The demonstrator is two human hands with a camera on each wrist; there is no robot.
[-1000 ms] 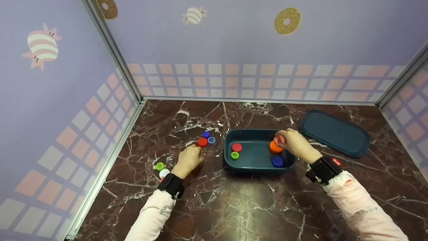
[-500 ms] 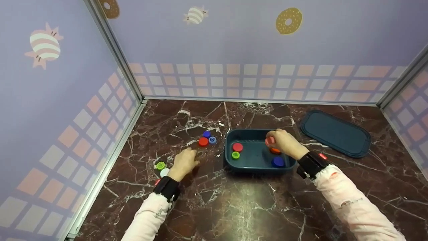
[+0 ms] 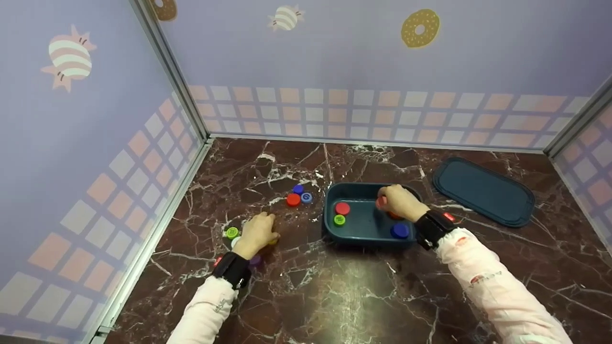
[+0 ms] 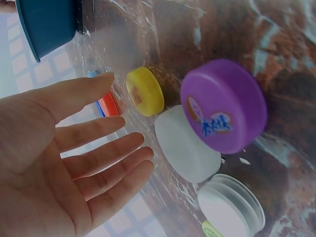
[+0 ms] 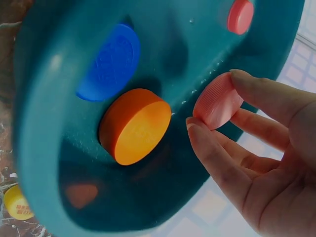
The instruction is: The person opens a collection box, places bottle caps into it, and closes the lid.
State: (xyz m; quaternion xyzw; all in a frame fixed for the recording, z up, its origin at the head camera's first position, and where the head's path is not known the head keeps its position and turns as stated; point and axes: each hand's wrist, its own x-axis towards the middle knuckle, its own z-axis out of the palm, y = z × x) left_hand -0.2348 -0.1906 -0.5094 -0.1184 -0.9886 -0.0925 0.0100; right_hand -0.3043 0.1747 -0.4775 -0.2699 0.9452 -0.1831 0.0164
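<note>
Thumb and fingertips of my right hand (image 3: 401, 203) pinch a pink bottle cap (image 5: 217, 101) inside the dark teal box (image 3: 334, 234), near its back right. Close by lie an orange cap (image 5: 136, 127) and a blue cap (image 5: 111, 61). A pinkish-red cap (image 3: 342, 208) and a green cap (image 3: 339, 220) sit at the box's left end. My left hand (image 3: 258, 233) hovers, fingers extended and holding nothing, over a group of caps: yellow (image 4: 145, 91), purple (image 4: 224, 106) and white (image 4: 187, 143). A second white cap (image 4: 229, 205) stands beside them.
Farther back, a red cap (image 3: 293, 199), a blue cap (image 3: 298, 189) and a light blue cap (image 3: 306, 197) lie together. Another green cap (image 3: 232, 232) is left of my left hand. The box's lid (image 3: 483, 191) lies flat at the back right. Panels (image 3: 358, 57) enclose the marble-patterned tabletop.
My left hand has drawn back leftward from beside the red cap, and the yellow and purple caps now show. My right hand has shifted left within the box, still pinching the pink cap.
</note>
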